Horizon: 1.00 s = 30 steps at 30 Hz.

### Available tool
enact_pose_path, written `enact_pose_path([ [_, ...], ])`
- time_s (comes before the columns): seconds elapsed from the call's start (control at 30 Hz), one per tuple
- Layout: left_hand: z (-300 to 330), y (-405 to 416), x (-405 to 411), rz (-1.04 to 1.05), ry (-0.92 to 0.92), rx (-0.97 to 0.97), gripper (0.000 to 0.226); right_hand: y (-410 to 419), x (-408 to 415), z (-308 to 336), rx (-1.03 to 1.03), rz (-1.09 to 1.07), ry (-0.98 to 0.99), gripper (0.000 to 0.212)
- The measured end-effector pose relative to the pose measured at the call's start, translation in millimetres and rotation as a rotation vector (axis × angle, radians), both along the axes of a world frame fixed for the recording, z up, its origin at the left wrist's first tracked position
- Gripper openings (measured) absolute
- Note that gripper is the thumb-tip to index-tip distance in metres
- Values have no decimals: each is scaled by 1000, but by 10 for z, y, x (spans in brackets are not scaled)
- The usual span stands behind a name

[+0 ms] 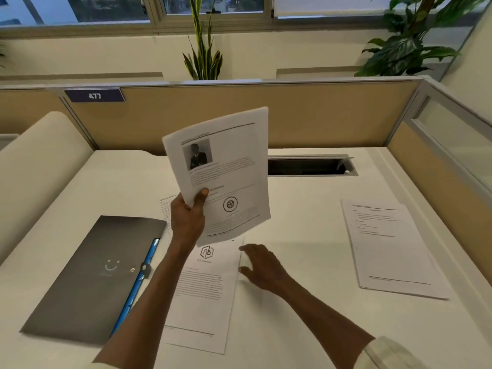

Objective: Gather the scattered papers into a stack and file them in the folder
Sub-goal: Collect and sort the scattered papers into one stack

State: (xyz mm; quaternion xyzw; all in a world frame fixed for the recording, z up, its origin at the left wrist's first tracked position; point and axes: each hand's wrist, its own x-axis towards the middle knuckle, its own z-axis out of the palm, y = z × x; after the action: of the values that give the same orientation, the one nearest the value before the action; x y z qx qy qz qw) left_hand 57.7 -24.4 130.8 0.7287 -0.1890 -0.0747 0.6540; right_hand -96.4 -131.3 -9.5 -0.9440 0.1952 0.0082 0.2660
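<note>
Two hands work above the white surface (306, 222). The left hand (187, 219) pinches a thin sheaf of white printed pages (223, 171) by its lower corner, lifted clear and tilted. The right hand (263, 265), fingers spread and loose, rests at the edge of a white printed sheet with a hexagon logo (205, 288). Another white printed sheet (391, 249) lies well apart to the right. A closed dark grey folder with a blue spine (93, 275) lies left, just beside the logo sheet.
</note>
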Motion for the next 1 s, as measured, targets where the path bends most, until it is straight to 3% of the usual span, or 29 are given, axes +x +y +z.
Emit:
enact_pose_path([
  [0.17, -77, 319, 270, 66, 15, 8, 15, 93, 555, -31, -85, 154, 191, 77],
  [0.3, -192, 559, 392, 119, 48, 3, 10, 37, 812, -116, -246, 245, 259, 87],
  [0.47, -260, 725, 531, 190, 82, 3, 7, 10, 979, -161, -295, 339, 362, 99],
  [1.0, -307, 457, 564, 174, 140, -62, 13, -1253, 32, -6, -249, 217, 525, 102],
])
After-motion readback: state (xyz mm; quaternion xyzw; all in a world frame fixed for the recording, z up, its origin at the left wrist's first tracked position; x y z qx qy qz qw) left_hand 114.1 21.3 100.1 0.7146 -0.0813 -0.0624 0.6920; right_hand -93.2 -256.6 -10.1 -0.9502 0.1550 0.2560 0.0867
